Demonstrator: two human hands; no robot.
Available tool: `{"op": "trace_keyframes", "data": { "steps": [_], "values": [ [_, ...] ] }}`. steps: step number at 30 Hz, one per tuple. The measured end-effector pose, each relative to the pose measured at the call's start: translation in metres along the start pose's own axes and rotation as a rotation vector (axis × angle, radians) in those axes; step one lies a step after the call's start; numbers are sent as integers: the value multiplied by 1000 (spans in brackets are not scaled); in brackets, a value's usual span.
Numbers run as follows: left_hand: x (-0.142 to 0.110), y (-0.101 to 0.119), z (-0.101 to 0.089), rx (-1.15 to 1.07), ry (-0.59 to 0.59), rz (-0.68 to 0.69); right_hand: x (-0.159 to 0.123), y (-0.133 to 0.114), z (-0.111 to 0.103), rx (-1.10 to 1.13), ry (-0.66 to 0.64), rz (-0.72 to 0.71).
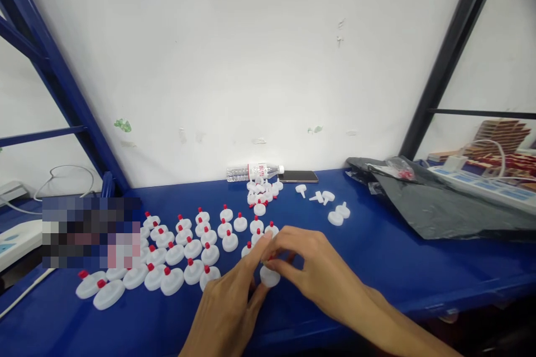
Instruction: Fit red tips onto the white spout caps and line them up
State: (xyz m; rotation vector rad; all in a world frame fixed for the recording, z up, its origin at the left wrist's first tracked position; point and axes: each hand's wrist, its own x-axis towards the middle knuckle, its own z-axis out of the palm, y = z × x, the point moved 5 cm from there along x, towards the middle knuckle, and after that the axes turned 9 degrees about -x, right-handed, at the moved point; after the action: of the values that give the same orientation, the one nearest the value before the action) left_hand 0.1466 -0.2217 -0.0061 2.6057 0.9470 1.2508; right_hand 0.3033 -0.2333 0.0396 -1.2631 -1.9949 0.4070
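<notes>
Near the front of the blue table, my left hand (228,295) is closed with its fingers around the side of a white round nozzle lid (270,277). My right hand (307,262) pinches at the top of that lid, where a bit of the small red tip cap (270,259) shows between thumb and forefinger. The fingertips partly hide the nozzle. Left of my hands stand several white lids with red tips (171,281) in loose rows. Behind my hands lies a cluster of white lids (259,192), with some loose red tips (260,202) at its front.
Several white lids without red tips (336,217) lie to the right. A clear water bottle (238,173) and a phone (299,177) rest by the wall. Black plastic sheeting (419,206) and a power strip (481,181) occupy the right side. Blue metal posts (62,83) flank the table.
</notes>
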Motion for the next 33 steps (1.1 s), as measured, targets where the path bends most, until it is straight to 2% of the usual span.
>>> {"op": "trace_keyframes", "data": {
  "steps": [10, 16, 20, 22, 25, 27, 30, 33],
  "values": [
    [0, 7, -3, 35, 27, 92, -5, 15, 3, 126, 86, 88],
    [0, 5, 0, -15, -27, 80, -8, 25, 12, 238, -12, 183],
    [2, 6, 0, 14, -34, 99, -13, 30, 11, 337, -6, 246],
    [3, 7, -2, 33, -19, 110, -16, 28, 5, 284, 40, 218],
    [4, 8, -2, 38, -12, 106, -19, 22, -6, 47, 144, 97],
    [4, 11, -4, 35, 10, 136, -18, 21, -5, -50, 125, 67],
    [1, 19, -12, -10, 78, 217, -13, 24, 8, -65, 35, 92],
    [-4, 28, -21, -39, 178, 284, -6, 19, 22, -78, 3, 70]
  ]
}}
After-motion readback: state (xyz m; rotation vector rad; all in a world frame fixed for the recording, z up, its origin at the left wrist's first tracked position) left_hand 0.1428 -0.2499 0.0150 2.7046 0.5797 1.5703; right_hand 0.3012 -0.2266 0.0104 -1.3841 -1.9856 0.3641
